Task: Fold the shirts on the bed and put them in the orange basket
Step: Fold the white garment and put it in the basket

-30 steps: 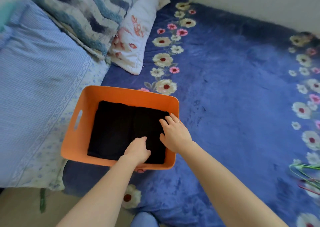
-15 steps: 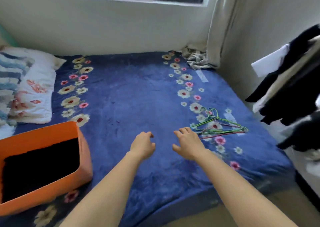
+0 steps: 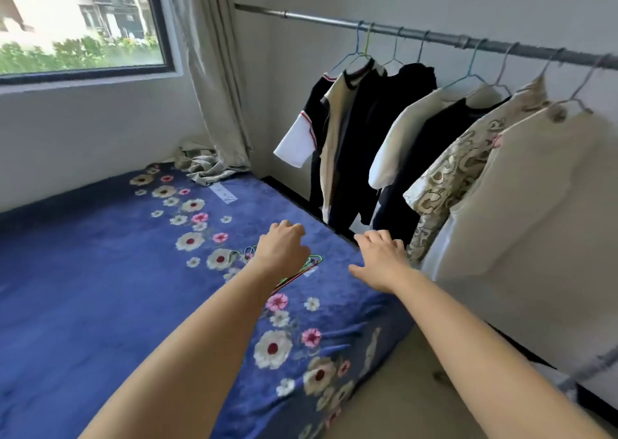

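Two bare hands hang over the right part of the bed (image 3: 83, 271), and neither holds anything. The left hand (image 3: 282, 248) is seen from the back, its fingers loosely curled under, just above a bundle of coloured wire hangers (image 3: 313, 260) that lies on the blue flowered blanket; the hand and wrist hide the middle of the bundle, and whether they touch it I cannot tell. The right hand (image 3: 381, 261) is at the bed's right edge with its fingers relaxed and slightly spread, thumb out to the left, close to the hanging clothes but apart from them.

Several shirts hang on hangers from a metal rail (image 3: 418, 33) along the right wall, beside the bed. At the far end is a dark shirt with a white sleeve (image 3: 297, 144), then a black top (image 3: 401, 104), a cream shirt (image 3: 398, 137), a black shirt (image 3: 431, 144), a patterned beige shirt (image 3: 448, 177) and, nearest, a large cream shirt (image 3: 535, 204). No shirt lies on the visible part of the blanket.

At the bed's far right corner a crumpled cloth (image 3: 207, 167) sits under a pale curtain (image 3: 214, 87), which hangs beside a window (image 3: 83, 20) on the far wall. Bare floor (image 3: 401, 388) shows near right, between the bed and the rail.
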Tool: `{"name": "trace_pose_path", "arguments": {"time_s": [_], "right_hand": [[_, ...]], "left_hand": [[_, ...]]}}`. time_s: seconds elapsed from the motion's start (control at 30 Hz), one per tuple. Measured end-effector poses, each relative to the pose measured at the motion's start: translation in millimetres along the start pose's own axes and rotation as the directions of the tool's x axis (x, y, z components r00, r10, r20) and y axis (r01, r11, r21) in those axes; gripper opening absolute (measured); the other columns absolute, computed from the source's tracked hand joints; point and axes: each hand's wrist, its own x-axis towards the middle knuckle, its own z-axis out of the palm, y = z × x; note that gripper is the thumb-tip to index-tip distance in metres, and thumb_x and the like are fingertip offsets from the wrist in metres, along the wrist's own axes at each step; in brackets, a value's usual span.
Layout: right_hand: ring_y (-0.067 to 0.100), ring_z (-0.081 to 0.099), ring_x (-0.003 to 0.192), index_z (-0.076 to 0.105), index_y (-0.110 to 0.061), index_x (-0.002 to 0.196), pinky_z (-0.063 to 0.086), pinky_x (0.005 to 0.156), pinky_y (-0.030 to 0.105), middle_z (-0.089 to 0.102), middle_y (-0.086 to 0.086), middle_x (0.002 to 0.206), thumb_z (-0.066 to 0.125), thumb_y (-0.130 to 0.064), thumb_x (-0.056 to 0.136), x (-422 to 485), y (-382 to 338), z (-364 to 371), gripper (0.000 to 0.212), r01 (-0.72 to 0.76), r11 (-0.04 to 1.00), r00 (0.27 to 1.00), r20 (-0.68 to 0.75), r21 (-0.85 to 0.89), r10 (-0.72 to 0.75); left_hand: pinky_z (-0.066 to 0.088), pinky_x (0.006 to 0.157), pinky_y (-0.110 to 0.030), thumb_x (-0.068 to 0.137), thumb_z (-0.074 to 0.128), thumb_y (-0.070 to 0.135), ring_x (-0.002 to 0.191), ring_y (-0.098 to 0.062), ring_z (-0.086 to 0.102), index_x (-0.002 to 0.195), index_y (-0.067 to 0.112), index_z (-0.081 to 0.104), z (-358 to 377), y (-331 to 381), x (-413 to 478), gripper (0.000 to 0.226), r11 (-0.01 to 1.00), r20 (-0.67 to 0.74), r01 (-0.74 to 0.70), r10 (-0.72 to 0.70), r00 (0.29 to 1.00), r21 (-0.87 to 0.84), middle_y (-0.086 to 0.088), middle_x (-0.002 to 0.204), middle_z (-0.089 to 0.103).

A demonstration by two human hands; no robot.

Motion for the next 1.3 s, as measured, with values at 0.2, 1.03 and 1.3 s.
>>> {"name": "trace_pose_path", "arguments": {"time_s": [0.2,1.03,1.3], "right_hand": [[0.025,0.023,0.135,0.032,-0.017,0.140,0.026,0.106,0.043,0.032,0.004,0.145,0.051,-0.043,0.091,54.2,120.5,-38.4,0.059,-0.131,0.991,0.984,-0.120,0.032,0.134],[0.032,0.051,0.117,0.048,-0.001,0.126,0.048,0.093,0.043,0.053,0.017,0.129,0.050,-0.030,0.094,217.7,535.7,-150.6,0.043,-0.282,0.793,0.692,-0.458,0.539,0.558],[0.015,0.055,0.056,0.061,-0.003,0.092,0.046,0.049,0.024,0.063,0.006,0.073,0.053,-0.017,0.092,254.0,576.2,-157.5,0.016,0.043,-0.216,0.750,0.112,0.975,0.652]], "left_hand": [[0.044,0.090,-0.039,0.090,0.050,0.031,0.120,-0.028,0.044,0.126,0.017,0.054,-1.2,97.3,110.1,0.039,0.977,-0.101,-0.203,0.208,0.973,0.059,-0.007,0.128,0.052],[0.042,0.076,-0.030,0.094,0.047,0.032,0.115,-0.022,0.048,0.127,0.022,0.051,42.2,477.9,349.4,0.035,0.909,-0.278,-0.381,0.326,0.904,-0.172,-0.002,0.123,0.053],[0.036,0.101,-0.047,0.098,0.043,0.034,0.124,-0.028,0.045,0.140,0.024,0.036,73.8,522.8,366.3,0.044,0.941,-0.166,-0.238,0.202,0.965,-0.239,-0.006,0.133,0.051]]}}
